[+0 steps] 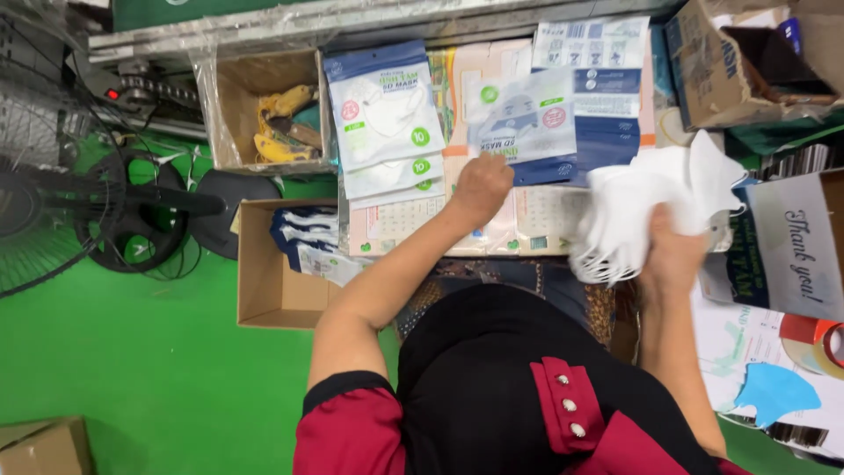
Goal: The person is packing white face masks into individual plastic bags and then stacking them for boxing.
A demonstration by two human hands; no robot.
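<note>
My left hand (479, 186) grips the lower edge of a blue-and-white mask pouch (523, 119) lying on the work surface. A bunch of white face masks (651, 207) is held up in my right hand (673, 251), to the right of the pouch. Further left lies a stack of filled pouches (385, 119) with white masks showing through.
A cardboard box (268, 290) with blue-white packs sits low on the left. Another box (237, 114) behind it holds yellow tools. A fan (53, 202) stands on the green floor. At right are a cardboard box (712, 70), a paper bag (796, 246), tape rolls (818, 339) and a blue mask (774, 391).
</note>
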